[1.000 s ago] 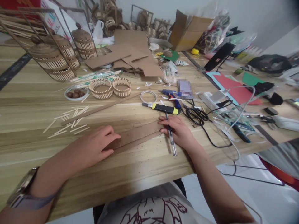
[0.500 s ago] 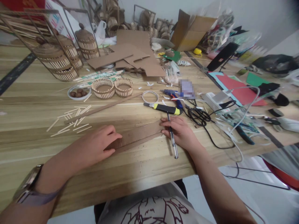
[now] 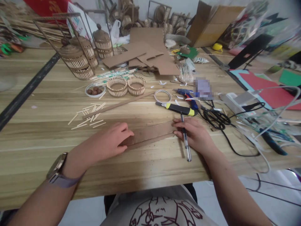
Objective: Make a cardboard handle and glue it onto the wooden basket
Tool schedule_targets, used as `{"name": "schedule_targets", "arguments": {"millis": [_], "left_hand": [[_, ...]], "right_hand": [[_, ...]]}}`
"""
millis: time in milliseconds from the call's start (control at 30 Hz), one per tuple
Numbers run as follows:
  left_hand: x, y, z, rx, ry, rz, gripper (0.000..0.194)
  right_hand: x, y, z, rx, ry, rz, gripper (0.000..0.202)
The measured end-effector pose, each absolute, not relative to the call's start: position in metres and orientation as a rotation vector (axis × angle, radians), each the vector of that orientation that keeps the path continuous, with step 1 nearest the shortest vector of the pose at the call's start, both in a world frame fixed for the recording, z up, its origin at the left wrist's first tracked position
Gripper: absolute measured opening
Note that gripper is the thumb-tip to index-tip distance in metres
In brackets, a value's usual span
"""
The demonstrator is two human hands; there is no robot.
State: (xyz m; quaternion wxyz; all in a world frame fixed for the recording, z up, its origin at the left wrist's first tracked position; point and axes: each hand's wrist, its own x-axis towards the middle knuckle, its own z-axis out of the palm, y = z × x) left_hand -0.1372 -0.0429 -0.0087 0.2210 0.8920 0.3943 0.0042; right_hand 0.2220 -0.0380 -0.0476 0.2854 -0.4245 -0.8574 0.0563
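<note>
Head view: strip (image 3: pixel 151 133) is lying along the tabletop (image 3: pixel 141 174). Left hand (image 3: pixel 114 138) is gripping its left end; right hand (image 3: pixel 195 134) is holding its right end and a pen (image 3: pixel 187 147). Cutter (image 3: pixel 179 108) is lying at the pen's far end.

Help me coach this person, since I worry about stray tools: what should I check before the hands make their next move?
1. Both hands on the brown strip: ok, left hand at one end, right hand at the other.
2. Pen out of the way: not ok, it lies across the right hand's fingers.
3. Knife off the strip: ok, it lies beyond it, near the right hand.
4. Knife blade drawn in: cannot tell, the tip is too blurred.
5. Glue gun cool: cannot tell from a picture.
6. Sticks gathered: not ok, scattered beyond the left hand.
</note>
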Motion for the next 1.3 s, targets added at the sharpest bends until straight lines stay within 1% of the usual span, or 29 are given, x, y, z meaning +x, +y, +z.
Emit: {"name": "schedule_targets", "arguments": {"millis": [400, 733, 1167, 1300], "left_hand": [[-0.134, -0.042, -0.002, 2.433, 1.097, -0.043, 0.033], [-0.136, -0.043, -0.004, 2.446, 1.094, 0.011, 0.031], [-0.132, -0.043, 0.002, 2.43, 1.111, -0.094, 0.036], [-0.134, -0.043, -0.002, 2.422, 1.104, -0.049, 0.035]], "right_hand": [[0.222, -0.038, -0.049, -1.116, -2.273, 0.181, 0.013], [0.223, -0.037, -0.049, -1.125, -2.268, 0.212, 0.013], [0.221, -0.038, -0.044, -1.135, -2.276, 0.208, 0.012], [0.222, -0.038, -0.046, -1.124, -2.267, 0.211, 0.013]]}}
